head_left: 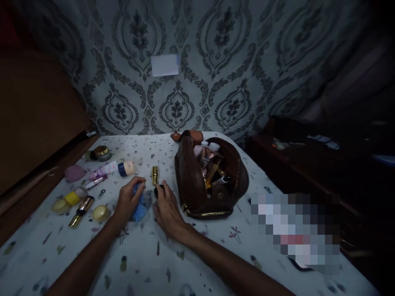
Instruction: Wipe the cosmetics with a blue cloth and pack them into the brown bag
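My left hand (129,198) is closed around a crumpled blue cloth (140,210) near the middle of the table. Just to its right, the fingers of my right hand (168,211) curl over a small black round item (159,191) on the tabletop; its kind is hard to make out. A gold cosmetic tube (154,175) lies just beyond my fingertips. To the right of my right hand stands a brown toiletry bag (191,181), unzipped and full of bottles and tubes.
Left of my hands lie a purple sponge (74,173), a tube with a blue cap (123,169), a gold-and-dark bottle (82,211), a yellow round container (101,213) and a glass jar (102,153). A pixelated object covers the right edge. Patterned wall (177,102) rises behind.
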